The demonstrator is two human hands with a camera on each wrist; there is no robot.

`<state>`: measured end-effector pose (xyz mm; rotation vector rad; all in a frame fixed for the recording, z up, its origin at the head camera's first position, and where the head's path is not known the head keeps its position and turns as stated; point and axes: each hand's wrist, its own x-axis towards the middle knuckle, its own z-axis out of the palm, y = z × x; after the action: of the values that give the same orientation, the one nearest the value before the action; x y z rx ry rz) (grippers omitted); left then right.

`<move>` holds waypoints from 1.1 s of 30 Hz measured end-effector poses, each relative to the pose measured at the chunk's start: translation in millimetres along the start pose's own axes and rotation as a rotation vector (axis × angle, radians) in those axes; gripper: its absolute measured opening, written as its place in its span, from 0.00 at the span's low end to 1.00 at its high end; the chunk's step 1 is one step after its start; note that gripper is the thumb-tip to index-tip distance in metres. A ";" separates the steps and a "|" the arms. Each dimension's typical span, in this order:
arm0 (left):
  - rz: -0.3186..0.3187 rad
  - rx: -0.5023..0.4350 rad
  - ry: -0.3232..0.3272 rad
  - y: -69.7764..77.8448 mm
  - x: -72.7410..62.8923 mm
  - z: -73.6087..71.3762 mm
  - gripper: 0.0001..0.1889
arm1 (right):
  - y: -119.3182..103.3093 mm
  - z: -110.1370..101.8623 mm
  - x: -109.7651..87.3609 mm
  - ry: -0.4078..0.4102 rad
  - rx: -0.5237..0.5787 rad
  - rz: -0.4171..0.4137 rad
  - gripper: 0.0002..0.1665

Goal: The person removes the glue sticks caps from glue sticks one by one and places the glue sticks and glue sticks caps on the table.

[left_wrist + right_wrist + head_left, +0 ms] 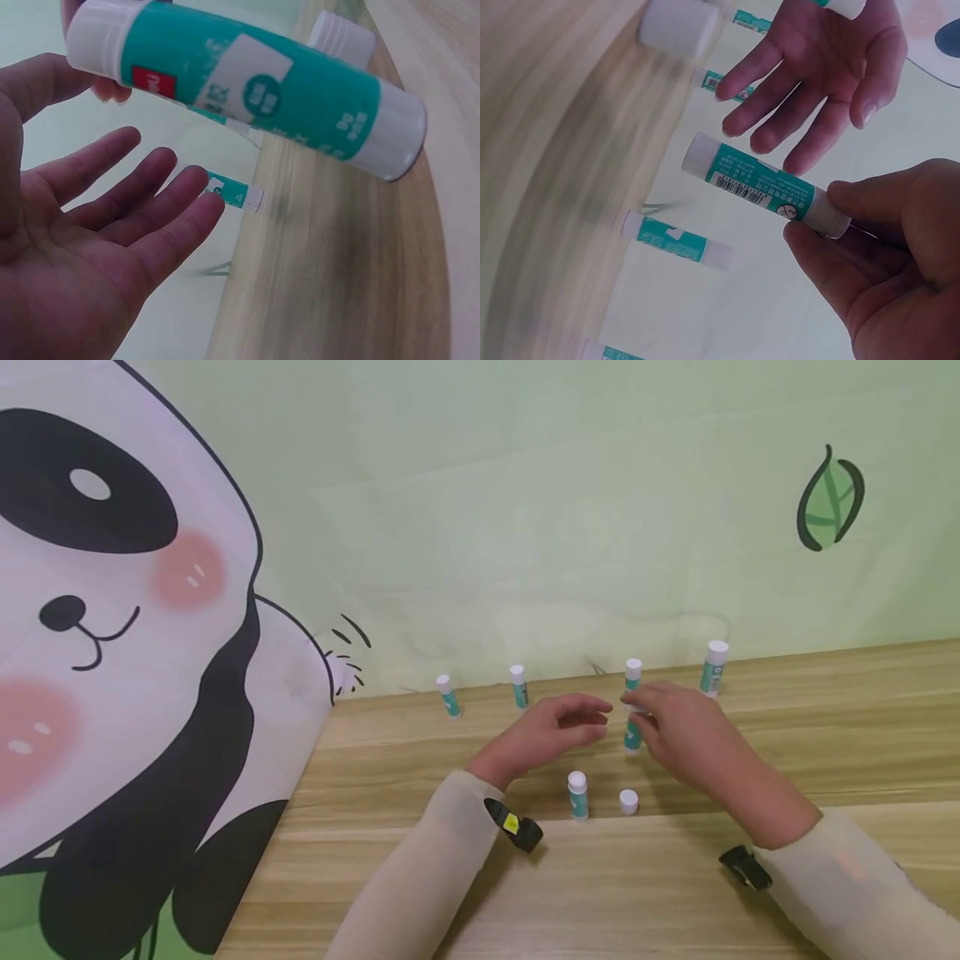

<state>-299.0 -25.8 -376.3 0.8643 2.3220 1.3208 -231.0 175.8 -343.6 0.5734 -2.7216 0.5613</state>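
Observation:
My right hand [686, 735] pinches the white upper end of a teal-and-white glue stick [757, 187] between thumb and fingertips. That stick is upright; whether its base touches the table cannot be told. To its left my left hand [551, 727] hovers palm inward, fingers slightly bent and apart, holding nothing. Nearer to me stands another glue stick [577, 796], large in the left wrist view and hiding much of the held one there. Beside it on the table is a loose white cap [628, 802].
Along the back of the wooden table [420, 877] stand several more glue sticks: two at the left [447, 696], one directly behind the held stick [633, 670], and a larger-looking one [714, 668] at the right. A pale green panda-print backdrop [525, 527] rises behind.

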 end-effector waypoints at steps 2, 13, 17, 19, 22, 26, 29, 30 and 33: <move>0.004 0.004 -0.001 0.6 0.4 -0.5 0.20 | -2.2 -1.4 -0.2 0.010 -0.002 -0.007 0.17; 0.070 -0.030 -0.014 8.7 0.6 -4.4 0.18 | -12.2 -10.5 3.2 0.077 0.009 -0.089 0.15; 0.096 -0.038 -0.021 9.6 -0.1 -5.4 0.15 | -15.1 -12.2 3.1 0.098 0.014 -0.119 0.16; 0.106 -0.048 -0.024 9.7 0.1 -5.5 0.13 | -16.3 -13.3 2.8 0.105 0.017 -0.125 0.16; 0.113 -0.060 -0.022 9.8 0.7 -4.7 0.12 | -18.1 -14.9 2.2 0.117 0.021 -0.130 0.15; 0.105 -0.072 -0.013 11.1 -1.1 -2.1 0.12 | -21.4 -15.2 -0.4 0.117 0.032 -0.132 0.15; 0.089 -0.077 -0.006 11.9 -4.4 0.2 0.13 | -23.7 -13.0 -3.3 0.111 0.046 -0.145 0.16; 0.086 -0.079 -0.005 12.0 -5.3 1.0 0.13 | -24.1 -11.9 -4.2 0.115 0.050 -0.152 0.16; 0.087 -0.086 -0.005 12.4 -7.2 2.7 0.14 | -25.3 -9.8 -6.1 0.140 0.060 -0.181 0.16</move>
<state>-287.8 -24.0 -367.1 0.9494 2.2282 1.4408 -212.5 160.6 -329.4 0.7562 -2.4976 0.6142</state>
